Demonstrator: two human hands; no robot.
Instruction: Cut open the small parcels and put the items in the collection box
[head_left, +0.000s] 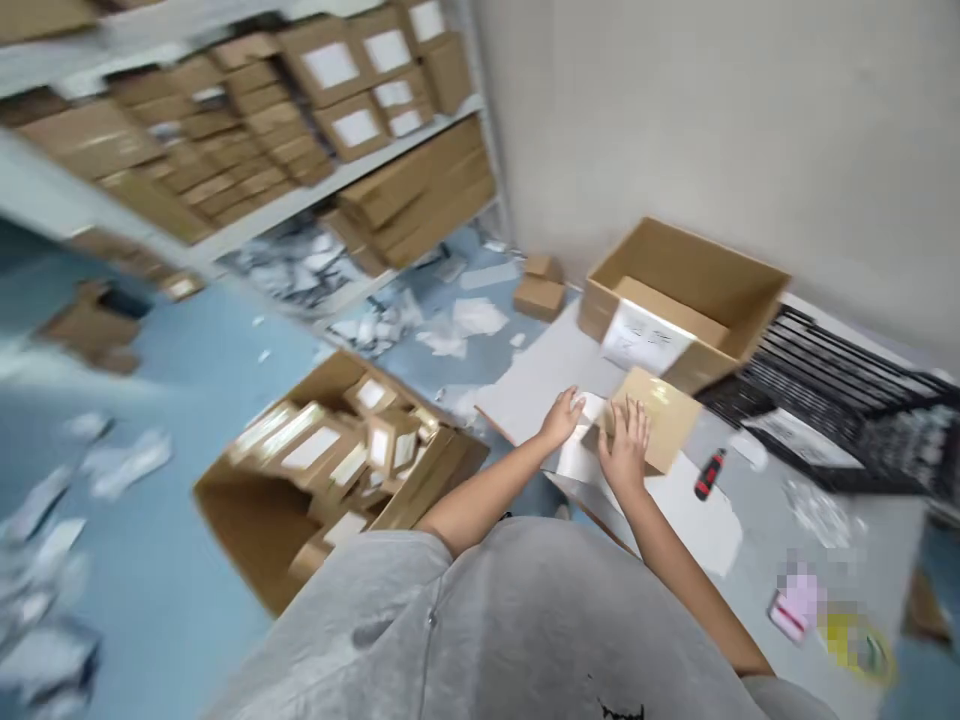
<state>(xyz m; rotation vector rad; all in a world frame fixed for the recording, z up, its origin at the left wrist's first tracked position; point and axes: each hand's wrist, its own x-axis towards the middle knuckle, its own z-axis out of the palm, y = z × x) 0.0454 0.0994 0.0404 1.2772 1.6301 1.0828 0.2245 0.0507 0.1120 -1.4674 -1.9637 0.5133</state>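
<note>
- Carton of brown cardboard (240, 520), large and open-topped: I count one, on the blue floor (202, 330), with small taped cardboard boxes (311, 447) heaped inside, too jumbled for me to number.
- Small plain brown boxes (540, 290): two, close together.
- Left hand (561, 420): one grip, fingers partly curled beside a single glossy white sheet (579, 458); from my end I cannot tell whether it pinches anything. I judge the sheet light, floppy and quick to crease, best taken by an edge.
- Right hand (625, 450): the other grip, fingers extended and palm down on a flat tan cardboard box (675, 415), resting on it rather than clasping it.
- That tan box: one, over the pale grey surface (885, 540), near the second carton. I expect it light and fairly stiff, a little slick along its tape; I'd take it by opposite edges, since pressure mid-panel could dent it.
- Second large open brown carton (705, 260): one, a white paper (645, 338) on its front.
- Red-and-black box cutter (709, 475): one, likely hard and light, held by its handle.
- Black slatted plastic crate (817, 362): one.
</note>
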